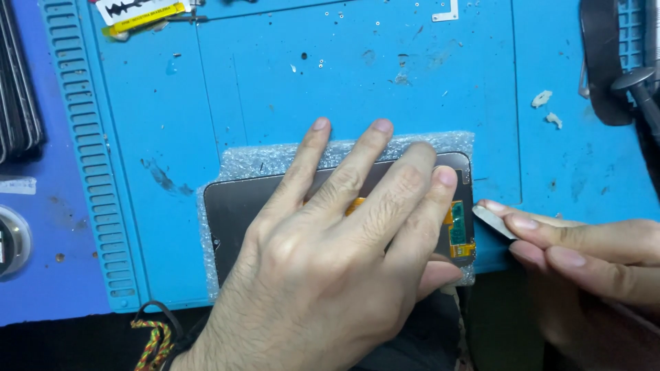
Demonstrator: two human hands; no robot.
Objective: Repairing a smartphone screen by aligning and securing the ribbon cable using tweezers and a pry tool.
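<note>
Here, the left hand point(323, 261) lay flat and open on the dark phone screen point(240, 206) on bubble wrap point(275, 156), keeping it from sliding, while the right hand point(584, 254) pinched a thin white card point(493, 221) at its edge.

Bright, even light from above. Blue surface point(344, 62) clear and sharp. Soft small shadow under hands. Little shine on bubble wrap point(275, 156). Bottom edge dark. No blur.

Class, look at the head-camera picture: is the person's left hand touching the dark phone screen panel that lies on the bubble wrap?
Touching. The head view shows the left hand lying flat on the dark screen panel, fingers spread across it, no gap visible.
</note>
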